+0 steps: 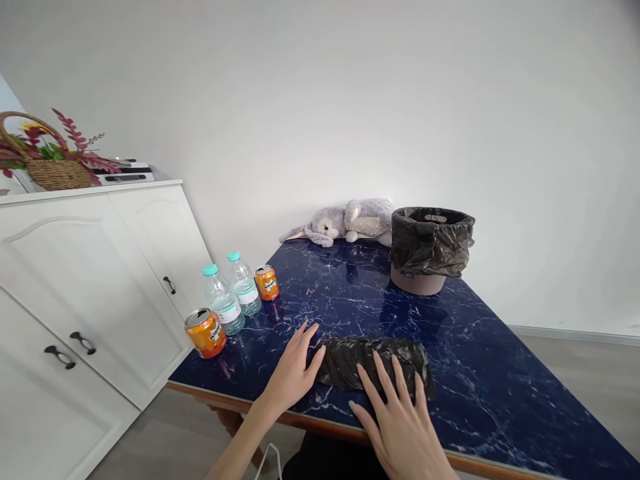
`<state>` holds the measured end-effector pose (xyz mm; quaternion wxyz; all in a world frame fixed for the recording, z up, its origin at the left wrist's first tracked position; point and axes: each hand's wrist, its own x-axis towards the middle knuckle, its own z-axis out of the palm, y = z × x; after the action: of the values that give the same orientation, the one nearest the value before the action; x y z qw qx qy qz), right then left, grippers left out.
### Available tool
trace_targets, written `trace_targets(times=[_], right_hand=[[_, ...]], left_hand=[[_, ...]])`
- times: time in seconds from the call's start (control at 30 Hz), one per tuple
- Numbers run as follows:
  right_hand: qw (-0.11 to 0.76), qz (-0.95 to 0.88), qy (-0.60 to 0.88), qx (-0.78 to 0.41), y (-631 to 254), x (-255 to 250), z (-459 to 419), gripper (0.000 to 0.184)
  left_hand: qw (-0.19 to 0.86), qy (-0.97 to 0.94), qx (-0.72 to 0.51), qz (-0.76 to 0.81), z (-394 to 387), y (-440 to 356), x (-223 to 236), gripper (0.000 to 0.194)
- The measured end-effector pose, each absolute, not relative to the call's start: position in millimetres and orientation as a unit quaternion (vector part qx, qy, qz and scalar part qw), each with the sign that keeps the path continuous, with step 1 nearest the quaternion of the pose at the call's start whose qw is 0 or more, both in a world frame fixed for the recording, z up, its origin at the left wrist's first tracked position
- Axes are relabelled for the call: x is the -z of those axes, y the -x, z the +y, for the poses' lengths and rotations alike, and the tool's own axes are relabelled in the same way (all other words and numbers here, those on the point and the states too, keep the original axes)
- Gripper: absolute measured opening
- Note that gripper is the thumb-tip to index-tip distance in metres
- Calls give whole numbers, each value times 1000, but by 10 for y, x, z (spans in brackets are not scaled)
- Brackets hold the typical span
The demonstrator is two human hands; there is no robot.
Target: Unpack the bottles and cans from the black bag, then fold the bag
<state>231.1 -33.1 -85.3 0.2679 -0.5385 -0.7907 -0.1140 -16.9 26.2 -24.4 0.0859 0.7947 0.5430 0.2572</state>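
Observation:
A black roll of plastic garbage bags [345, 363] lies crosswise near the front edge of the blue marble-patterned table [320, 300]. My right hand [400, 413] rests on its right half with the fingers spread flat. At the roll's left end is my left hand [294, 368], its fingers stretched out and the thumb touching the plastic. Neither hand is wrapped around anything. Part of the roll is hidden under my right fingers.
Two orange cans [206, 333] and two clear bottles with teal caps [224, 300] stand along the left edge. A bin lined with a black bag [433, 247] stands at the back right. Behind lies a grey plush rabbit [350, 220]. White cabinets [90, 287] flank the left.

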Motion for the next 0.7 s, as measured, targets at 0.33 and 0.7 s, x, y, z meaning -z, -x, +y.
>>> trace_targets(times=[0.33, 0.7], right_hand=[[106, -781, 612, 74, -3248, 850, 395, 61], [109, -809, 573, 74, -4541, 1239, 1112, 59]], left_hand=[[100, -787, -247, 556, 257, 179, 251, 55], [59, -807, -246, 534, 237, 191, 247, 51]])
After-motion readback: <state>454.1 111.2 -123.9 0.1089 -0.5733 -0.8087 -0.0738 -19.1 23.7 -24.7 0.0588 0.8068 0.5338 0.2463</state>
